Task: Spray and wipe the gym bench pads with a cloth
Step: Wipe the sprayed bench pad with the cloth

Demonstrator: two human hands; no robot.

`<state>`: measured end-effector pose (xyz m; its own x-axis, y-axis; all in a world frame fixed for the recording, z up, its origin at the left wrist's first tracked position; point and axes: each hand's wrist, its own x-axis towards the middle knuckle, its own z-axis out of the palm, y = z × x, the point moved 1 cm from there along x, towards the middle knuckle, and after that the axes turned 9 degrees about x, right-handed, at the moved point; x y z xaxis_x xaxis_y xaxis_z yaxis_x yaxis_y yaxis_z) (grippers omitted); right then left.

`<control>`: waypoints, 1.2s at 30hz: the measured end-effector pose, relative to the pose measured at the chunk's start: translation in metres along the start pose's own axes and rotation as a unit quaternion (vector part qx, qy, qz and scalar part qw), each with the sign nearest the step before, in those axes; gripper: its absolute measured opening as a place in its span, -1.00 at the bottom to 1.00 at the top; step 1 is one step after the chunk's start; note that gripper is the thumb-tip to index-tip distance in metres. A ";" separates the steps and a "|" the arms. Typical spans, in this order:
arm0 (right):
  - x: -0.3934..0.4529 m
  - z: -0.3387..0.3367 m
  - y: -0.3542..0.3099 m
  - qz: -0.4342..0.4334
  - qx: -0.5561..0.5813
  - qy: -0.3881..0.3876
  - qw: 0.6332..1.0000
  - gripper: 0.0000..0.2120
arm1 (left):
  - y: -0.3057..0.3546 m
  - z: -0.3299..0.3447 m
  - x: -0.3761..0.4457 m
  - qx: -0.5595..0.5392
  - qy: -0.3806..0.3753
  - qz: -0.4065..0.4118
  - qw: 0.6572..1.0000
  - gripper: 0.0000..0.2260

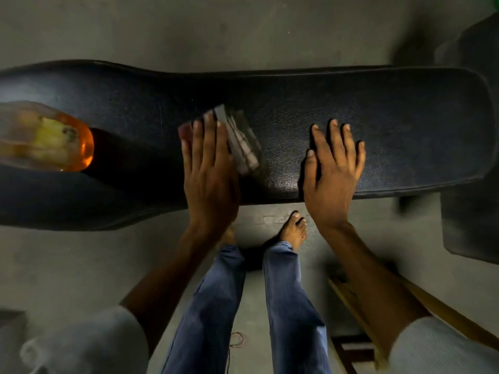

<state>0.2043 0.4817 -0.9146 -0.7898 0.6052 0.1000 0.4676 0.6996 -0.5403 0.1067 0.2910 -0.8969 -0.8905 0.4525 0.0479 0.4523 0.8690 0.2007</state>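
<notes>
A long black bench pad [391, 125] runs left to right across the view. My left hand [209, 171] lies flat on a pale folded cloth [243, 141], pressing it onto the middle of the pad; the cloth looks blurred. My right hand [333, 168] rests palm down on the bare pad to the right, fingers spread, holding nothing. A clear bottle with orange liquid [46, 136] lies on its side on the pad's wide left end.
Grey concrete floor [81, 265] surrounds the bench. My bare feet [294, 230] and blue jeans stand close to the pad's near edge. A wooden frame [356, 300] lies on the floor at lower right. A dark bulky object [469, 220] stands at the right end.
</notes>
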 end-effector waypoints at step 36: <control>0.042 0.037 -0.074 -0.148 -0.047 -0.090 0.984 -0.45 | -0.004 0.002 0.047 -0.071 -0.017 0.058 0.996 -0.54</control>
<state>0.1219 0.4413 -0.9008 -0.9505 0.2981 0.0876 0.2341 0.8725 -0.4290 0.0628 0.3094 -0.8972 -0.8296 0.5564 0.0466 0.5381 0.7744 0.3329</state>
